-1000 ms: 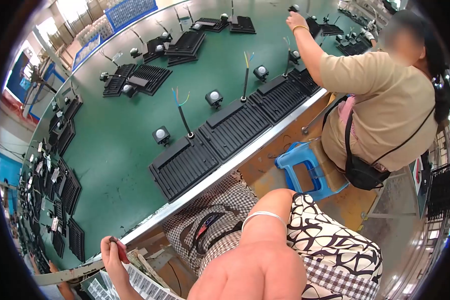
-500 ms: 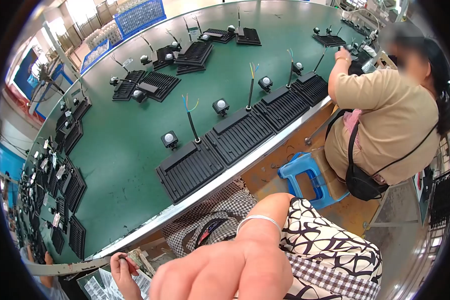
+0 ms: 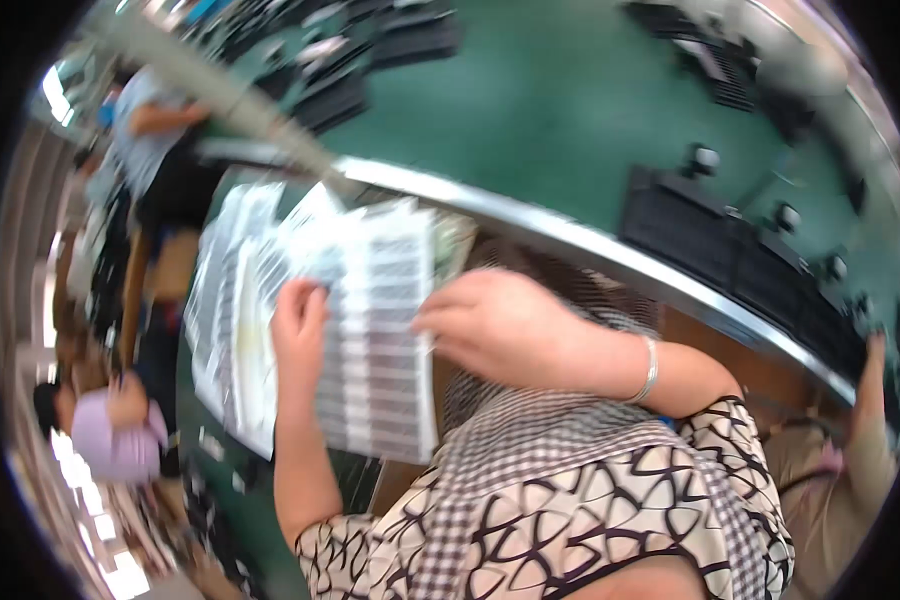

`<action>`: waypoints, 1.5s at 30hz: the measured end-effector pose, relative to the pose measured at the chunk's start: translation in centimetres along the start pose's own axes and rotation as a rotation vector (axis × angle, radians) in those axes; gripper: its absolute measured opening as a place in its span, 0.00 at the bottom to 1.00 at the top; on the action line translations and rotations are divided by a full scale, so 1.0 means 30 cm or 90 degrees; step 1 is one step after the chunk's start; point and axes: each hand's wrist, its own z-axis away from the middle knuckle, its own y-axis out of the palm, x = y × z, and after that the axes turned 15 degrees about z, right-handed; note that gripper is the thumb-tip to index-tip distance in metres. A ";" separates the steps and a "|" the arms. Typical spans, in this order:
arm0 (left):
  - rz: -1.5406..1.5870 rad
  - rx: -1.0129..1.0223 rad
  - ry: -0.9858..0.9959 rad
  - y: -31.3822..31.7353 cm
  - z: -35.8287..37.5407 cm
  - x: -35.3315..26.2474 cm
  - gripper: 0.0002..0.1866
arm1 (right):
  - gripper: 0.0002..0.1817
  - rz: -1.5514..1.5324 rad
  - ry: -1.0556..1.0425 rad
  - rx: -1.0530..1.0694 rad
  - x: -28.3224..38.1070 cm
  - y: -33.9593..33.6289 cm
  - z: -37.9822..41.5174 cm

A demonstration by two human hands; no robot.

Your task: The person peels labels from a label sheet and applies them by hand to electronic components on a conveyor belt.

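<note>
Blurred by motion, a white sheet with rows of grey labels (image 3: 375,350) lies in front of me at the left. My right hand (image 3: 495,325), with a silver bracelet at the wrist, is at the sheet's right edge, its fingers and thumb pressed together; anything between them is too small to make out. Over the left part of the sheet is my left hand (image 3: 302,305), fingers curled together, with a small dark thing at the fingertips that I cannot make out. More white and clear sheets (image 3: 235,300) lie in a pile left of this hand.
The green table (image 3: 540,110) has a metal edge running beyond my hands. Black finned housings (image 3: 680,210) with round white-domed parts stand along it at the right. A pale bar crosses at the upper left. Two people are at the left, and another person's arm reaches in at the right.
The view has swung left and down. The labelled sheets are now in full view. My right hand has moved from the bottom foreground to the sheet's right edge; my left hand is over the sheet.
</note>
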 end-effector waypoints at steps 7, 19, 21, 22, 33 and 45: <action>-0.319 -0.051 0.040 -0.074 -0.029 0.038 0.08 | 0.28 0.128 -0.042 0.078 -0.001 0.262 -0.181; -0.517 0.011 0.146 -0.090 -0.262 0.144 0.08 | 0.37 0.240 -0.057 0.154 -0.062 0.449 -0.292; -0.528 0.028 0.137 -0.091 -0.269 0.133 0.08 | 0.36 0.239 -0.055 0.155 -0.062 0.445 -0.293; -0.536 0.036 0.132 -0.094 -0.270 0.132 0.08 | 0.36 0.237 -0.054 0.154 -0.061 0.446 -0.294; -0.464 0.095 0.046 -0.124 -0.291 0.100 0.11 | 0.36 0.234 -0.055 0.155 -0.059 0.450 -0.291; -0.584 0.100 0.157 -0.080 -0.306 0.068 0.13 | 0.35 0.176 -0.099 0.146 -0.038 0.483 -0.339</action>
